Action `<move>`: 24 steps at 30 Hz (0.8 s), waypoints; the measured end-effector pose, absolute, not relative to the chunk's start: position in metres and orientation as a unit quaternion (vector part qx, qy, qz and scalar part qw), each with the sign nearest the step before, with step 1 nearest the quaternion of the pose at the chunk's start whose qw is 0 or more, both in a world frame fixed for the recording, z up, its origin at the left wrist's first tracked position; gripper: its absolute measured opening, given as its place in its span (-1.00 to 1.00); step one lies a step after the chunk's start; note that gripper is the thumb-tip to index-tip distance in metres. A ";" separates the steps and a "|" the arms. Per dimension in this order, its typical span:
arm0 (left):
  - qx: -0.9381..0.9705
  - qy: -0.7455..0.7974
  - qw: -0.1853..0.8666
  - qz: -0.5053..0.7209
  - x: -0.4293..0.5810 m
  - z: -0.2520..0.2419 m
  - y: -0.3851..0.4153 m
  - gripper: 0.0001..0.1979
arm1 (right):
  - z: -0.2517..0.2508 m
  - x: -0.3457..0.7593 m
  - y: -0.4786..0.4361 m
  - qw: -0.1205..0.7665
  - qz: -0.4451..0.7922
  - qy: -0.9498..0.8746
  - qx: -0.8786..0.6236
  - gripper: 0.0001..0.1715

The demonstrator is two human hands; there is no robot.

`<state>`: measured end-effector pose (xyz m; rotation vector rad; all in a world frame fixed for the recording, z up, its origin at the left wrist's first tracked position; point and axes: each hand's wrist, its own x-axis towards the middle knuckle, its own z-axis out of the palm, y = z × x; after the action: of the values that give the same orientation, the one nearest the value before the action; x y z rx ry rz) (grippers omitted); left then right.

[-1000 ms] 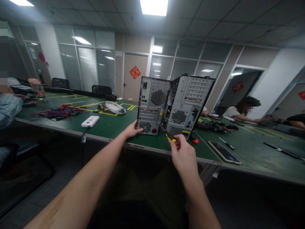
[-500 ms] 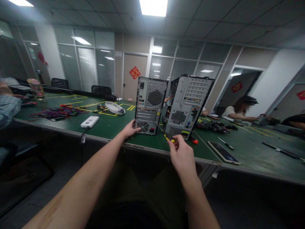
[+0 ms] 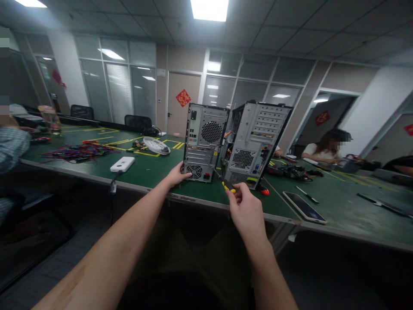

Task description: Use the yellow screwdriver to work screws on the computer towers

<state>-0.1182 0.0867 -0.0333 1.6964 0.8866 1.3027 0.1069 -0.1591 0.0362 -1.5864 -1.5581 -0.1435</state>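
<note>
At the near edge of the green counter, the smaller computer case stood upright with its rear panel toward the person; taking that panel as the dial, with 12 at its top, the larger computer case stood just beside it at 3 o'clock. The left hand was at 7 to 8 o'clock, thumb apart from the fingers, braced round the lower corner, the thumb on the panel; the fingertips were hidden. The right hand, out toward 4 to 5 o'clock, was clamped on the end of a yellow-and-black screwdriver, whose shaft ran up and inward to the panel's edge at about 5 o'clock. The tip was too small to show whether it sat in a screw. Doing this well seemed to call for firm pressure from the left hand, so the case would not slide or twist, and for the shaft in line with whatever it met, since a slanted tip could slip and chew the head. The larger case left little swing at 3 o'clock, so short turns with the fingers, under steady push, looked safer than broad sweeps of the wrist.
</note>
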 end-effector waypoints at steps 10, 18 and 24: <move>0.667 0.351 0.406 0.517 -0.118 -0.032 0.085 -0.20 | 0.036 0.101 -0.161 0.439 -0.039 -0.635 -0.635 -0.78; 0.665 0.357 0.405 0.516 -0.118 -0.030 0.082 -0.20 | 0.034 0.100 -0.161 0.413 -0.080 -0.656 -0.627 -0.83; 0.666 0.366 0.395 0.516 -0.119 -0.028 0.080 -0.21 | 0.033 0.098 -0.158 0.432 -0.047 -0.630 -0.644 -0.73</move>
<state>-0.1187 0.0799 -0.0284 1.6890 0.9283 1.3081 0.0983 -0.1582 0.0327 -1.6053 -1.5698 -0.1167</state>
